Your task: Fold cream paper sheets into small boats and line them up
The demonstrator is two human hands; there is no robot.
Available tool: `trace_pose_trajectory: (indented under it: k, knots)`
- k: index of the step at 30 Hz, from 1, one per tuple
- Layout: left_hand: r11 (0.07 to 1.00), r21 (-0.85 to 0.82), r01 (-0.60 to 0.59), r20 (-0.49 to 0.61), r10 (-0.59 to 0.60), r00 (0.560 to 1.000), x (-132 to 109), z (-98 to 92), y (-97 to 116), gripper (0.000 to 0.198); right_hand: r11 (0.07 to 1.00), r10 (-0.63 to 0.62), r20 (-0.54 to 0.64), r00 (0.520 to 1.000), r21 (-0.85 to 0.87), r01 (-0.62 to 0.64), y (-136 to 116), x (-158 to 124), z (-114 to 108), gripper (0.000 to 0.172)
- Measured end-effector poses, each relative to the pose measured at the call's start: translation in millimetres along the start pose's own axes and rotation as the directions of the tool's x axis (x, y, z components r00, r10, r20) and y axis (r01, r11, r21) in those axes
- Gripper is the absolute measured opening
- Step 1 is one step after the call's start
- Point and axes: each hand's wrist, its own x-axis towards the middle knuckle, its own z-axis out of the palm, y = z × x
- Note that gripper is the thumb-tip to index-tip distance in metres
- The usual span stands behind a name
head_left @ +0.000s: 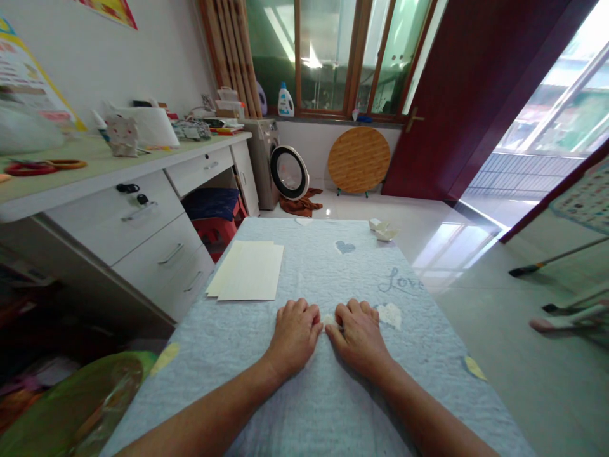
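Observation:
My left hand [295, 331] and my right hand [356, 330] rest close together on the cloth-covered table [304, 393]. Both have curled fingers, with thumbs pointing toward each other. A small pale patch [328, 320] shows in the gap between them; whether it is paper or part of the cloth's print I cannot tell. Whatever the fingers may pinch is hidden. Ahead of my left hand lie overlapping cream paper sheets [250, 273]. Small folded pale paper pieces [384, 232] sit at the table's far right corner.
Along the left stands a white desk [143, 216] with scissors [33, 167] and other items on top. A green basin [80, 406] is at the lower left. Beyond the table are an open washing machine [261, 158] and a round wooden board [359, 158] against the wall.

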Motion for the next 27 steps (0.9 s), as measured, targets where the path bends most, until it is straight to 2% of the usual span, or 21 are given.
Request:
trace_pose_trajectory:
  k: [12,14,16,19,21,24,27]
  knots:
    - [1.000,0.004,-0.004,0.032,0.004,0.999,-0.8,-5.6,-4.0,0.004,0.996,0.038,0.105,0.994,0.073,-0.046,9.6,5.2,-5.3,0.006]
    - [0.999,0.003,-0.036,0.015,0.036,0.999,-1.6,-5.5,-3.9,0.006,0.996,0.038,0.108,0.993,0.073,-0.046,9.1,5.2,-5.5,0.006]
    - [0.990,0.014,-0.141,-0.008,0.141,0.990,-3.7,-6.0,-4.6,0.012,0.996,0.037,0.105,0.994,0.078,-0.046,8.9,4.9,-5.1,0.007]
    - [0.926,0.097,-0.365,-0.005,0.368,0.930,-8.6,-7.0,-6.5,0.017,0.996,0.029,0.096,0.995,0.085,-0.037,9.9,4.6,-3.6,0.006]
    - [0.865,0.176,-0.469,0.022,0.473,0.881,-11.7,-6.9,-7.2,0.016,0.996,0.026,0.094,0.995,0.086,-0.035,11.8,4.9,-2.6,0.006]
    - [0.796,0.270,-0.542,0.039,0.554,0.832,-14.8,-4.7,-6.5,0.017,0.994,0.018,0.109,0.994,0.109,-0.030,16.1,5.9,-2.0,0.009]
    - [0.761,0.314,-0.567,0.056,0.582,0.811,-16.3,-2.8,-4.3,0.020,0.989,0.001,0.127,0.992,0.145,-0.020,19.9,6.7,-2.9,0.011]
